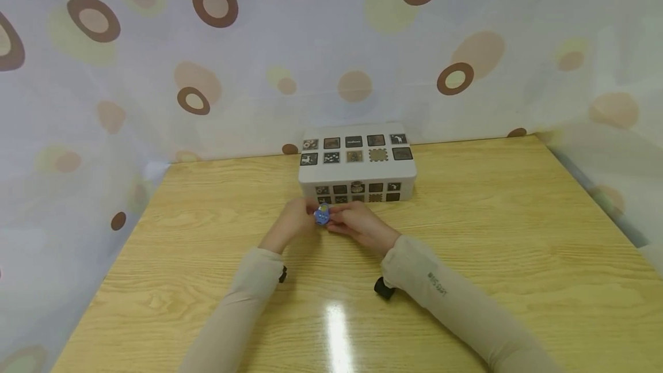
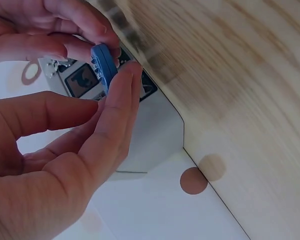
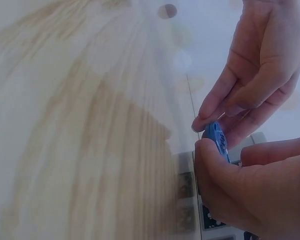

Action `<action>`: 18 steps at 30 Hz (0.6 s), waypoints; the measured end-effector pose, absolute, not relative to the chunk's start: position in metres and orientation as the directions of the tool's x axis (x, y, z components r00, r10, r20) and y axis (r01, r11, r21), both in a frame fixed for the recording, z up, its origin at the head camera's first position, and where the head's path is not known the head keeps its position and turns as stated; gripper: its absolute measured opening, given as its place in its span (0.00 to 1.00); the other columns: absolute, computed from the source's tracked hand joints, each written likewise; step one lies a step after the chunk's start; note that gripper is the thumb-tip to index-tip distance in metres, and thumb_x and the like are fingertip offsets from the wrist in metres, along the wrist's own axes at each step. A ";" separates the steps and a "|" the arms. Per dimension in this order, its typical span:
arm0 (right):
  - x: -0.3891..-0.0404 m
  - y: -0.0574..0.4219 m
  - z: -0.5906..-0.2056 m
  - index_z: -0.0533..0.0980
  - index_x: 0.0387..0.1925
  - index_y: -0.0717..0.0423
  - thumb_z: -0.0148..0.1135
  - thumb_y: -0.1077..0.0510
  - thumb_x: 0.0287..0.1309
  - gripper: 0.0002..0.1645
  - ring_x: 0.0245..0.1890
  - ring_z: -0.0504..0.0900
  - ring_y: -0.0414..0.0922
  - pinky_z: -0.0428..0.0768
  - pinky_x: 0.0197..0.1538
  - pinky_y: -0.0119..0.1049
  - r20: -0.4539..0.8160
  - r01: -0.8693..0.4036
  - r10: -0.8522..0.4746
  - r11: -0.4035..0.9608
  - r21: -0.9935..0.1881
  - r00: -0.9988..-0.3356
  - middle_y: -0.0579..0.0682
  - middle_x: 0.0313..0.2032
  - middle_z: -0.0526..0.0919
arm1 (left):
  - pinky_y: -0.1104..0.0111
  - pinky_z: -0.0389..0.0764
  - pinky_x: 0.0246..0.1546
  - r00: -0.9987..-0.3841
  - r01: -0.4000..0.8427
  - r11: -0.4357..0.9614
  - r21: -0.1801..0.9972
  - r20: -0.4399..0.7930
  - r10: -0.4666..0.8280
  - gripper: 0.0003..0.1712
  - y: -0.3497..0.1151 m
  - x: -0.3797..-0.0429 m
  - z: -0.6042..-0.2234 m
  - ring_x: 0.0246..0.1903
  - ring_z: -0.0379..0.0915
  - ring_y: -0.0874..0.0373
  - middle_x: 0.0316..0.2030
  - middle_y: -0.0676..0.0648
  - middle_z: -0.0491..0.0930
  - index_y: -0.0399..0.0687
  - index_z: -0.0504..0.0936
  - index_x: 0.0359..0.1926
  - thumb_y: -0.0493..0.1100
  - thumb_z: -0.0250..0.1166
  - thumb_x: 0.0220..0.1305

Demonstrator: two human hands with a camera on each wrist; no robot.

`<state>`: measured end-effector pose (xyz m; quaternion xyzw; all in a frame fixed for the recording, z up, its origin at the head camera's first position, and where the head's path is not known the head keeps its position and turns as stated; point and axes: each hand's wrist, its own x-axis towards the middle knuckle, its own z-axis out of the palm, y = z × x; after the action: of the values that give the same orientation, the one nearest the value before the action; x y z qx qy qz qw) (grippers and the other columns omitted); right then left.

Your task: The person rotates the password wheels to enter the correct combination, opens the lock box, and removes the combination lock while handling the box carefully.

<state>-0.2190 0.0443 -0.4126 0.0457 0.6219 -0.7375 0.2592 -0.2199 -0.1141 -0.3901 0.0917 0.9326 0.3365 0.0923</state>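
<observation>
A small, flat blue piece that looks like a combination lock sits between my two hands, just in front of the box. Its face carries a yellow patch and a row of whitish marks. Silvery ridges line one side of the blue piece in the left wrist view. My left hand holds it from the left, fingertips against its edge. From the right, my right hand pinches the blue piece with its fingertips. Fingers partly cover it in both wrist views.
A white lidded box with dark picture squares stands behind the hands, near the table's back edge. The wooden table meets a dotted curtain behind and at the sides. Black bands show below the sleeves.
</observation>
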 end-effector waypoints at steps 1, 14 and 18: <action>-0.219 0.043 -0.412 0.63 0.61 0.79 0.46 0.74 0.65 0.23 0.48 0.79 0.50 0.77 0.54 0.35 -0.384 0.435 -0.334 -0.091 -0.896 -0.861 0.71 0.59 0.70 | 0.61 0.77 0.38 -0.967 0.104 0.756 0.646 -0.112 0.229 0.19 -0.116 -0.220 -0.390 0.34 0.73 0.50 0.34 0.39 0.80 0.29 0.82 0.43 0.25 0.57 0.47; -0.223 0.012 -0.413 0.66 0.60 0.77 0.46 0.76 0.61 0.24 0.40 0.78 0.42 0.77 0.51 0.32 -0.350 0.406 -0.364 -0.089 -0.910 -0.863 0.69 0.59 0.70 | 0.56 0.76 0.50 -0.969 -0.036 0.810 0.586 -0.218 0.115 0.19 -0.141 -0.222 -0.384 0.47 0.75 0.42 0.47 0.32 0.79 0.25 0.77 0.49 0.29 0.56 0.56; -0.222 0.001 -0.414 0.67 0.58 0.79 0.46 0.78 0.57 0.25 0.37 0.75 0.41 0.76 0.45 0.29 -0.329 0.377 -0.362 -0.071 -0.923 -0.872 0.68 0.55 0.74 | 0.56 0.77 0.48 -0.970 -0.041 0.814 0.579 -0.219 0.107 0.17 -0.149 -0.223 -0.384 0.44 0.75 0.42 0.45 0.31 0.79 0.23 0.78 0.47 0.30 0.57 0.56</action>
<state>-0.2216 0.0006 -0.4137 0.0062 0.6331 -0.7317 0.2525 -0.2227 -0.1488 -0.3844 0.0174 0.9446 0.3042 0.1217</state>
